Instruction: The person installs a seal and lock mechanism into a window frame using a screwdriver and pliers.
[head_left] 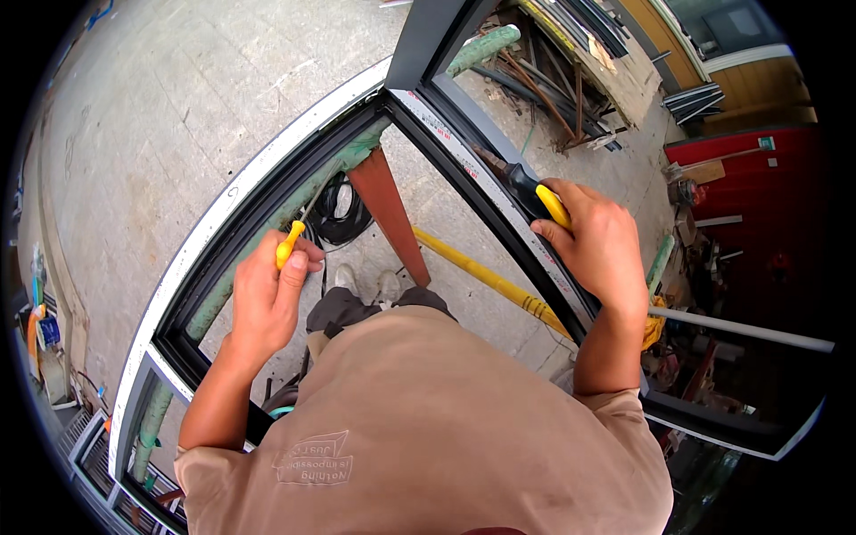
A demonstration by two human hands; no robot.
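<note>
My left hand [272, 290] is closed around the yellow handle of a screwdriver [292, 242], whose thin shaft points up and away over the black inner channel of a large metal window frame [259, 165]. In my right hand [596, 236] is a black-and-yellow-handled tool [526, 185] with a dark metal end. It lies along the frame's right-hand bar [464, 169], which carries a printed film strip. The tool's tip is too small to name its kind, and my palm hides part of its handle.
Below the frame, a rust-red beam [388, 209], a yellow pole [499, 279] and a coil of black cable [339, 214] lie near my shoes. A green-wrapped bar [214, 299] runs under the left side. Metal profiles [553, 94] are piled at the far right, before a red panel [758, 183].
</note>
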